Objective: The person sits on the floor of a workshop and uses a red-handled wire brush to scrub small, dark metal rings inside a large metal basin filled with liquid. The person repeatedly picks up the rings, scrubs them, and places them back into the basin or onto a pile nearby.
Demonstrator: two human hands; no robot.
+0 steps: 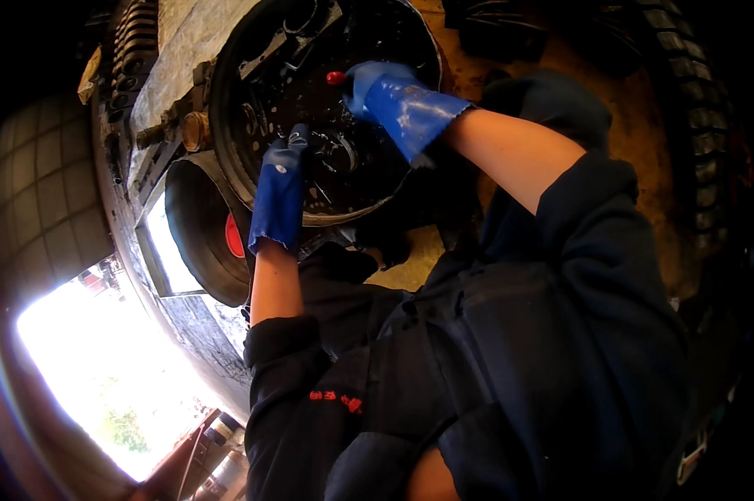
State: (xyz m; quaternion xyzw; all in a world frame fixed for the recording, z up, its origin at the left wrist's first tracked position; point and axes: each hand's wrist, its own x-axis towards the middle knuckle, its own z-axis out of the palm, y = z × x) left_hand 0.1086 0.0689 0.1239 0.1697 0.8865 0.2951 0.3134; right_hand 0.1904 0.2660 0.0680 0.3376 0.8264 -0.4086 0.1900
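Note:
A round, dark, greasy brake assembly [251, 108] fills the upper middle of the view. My left hand [281, 196], in a blue glove, reaches up with its fingertips against the hub centre [339, 154]; I cannot tell whether it grips anything. My right hand [398, 96], also in a blue glove, is higher on the assembly, its fingers closed on a small red-tipped object [336, 78]. Both forearms are bare between the gloves and my dark sleeves.
A second dark drum [197, 225] with a red disc [235, 235] sits left of my left hand. A leaf spring stack [134, 42] is at upper left, and a tyre tread [686, 100] at upper right. Metal cans [226, 455] stand by the bright opening at lower left.

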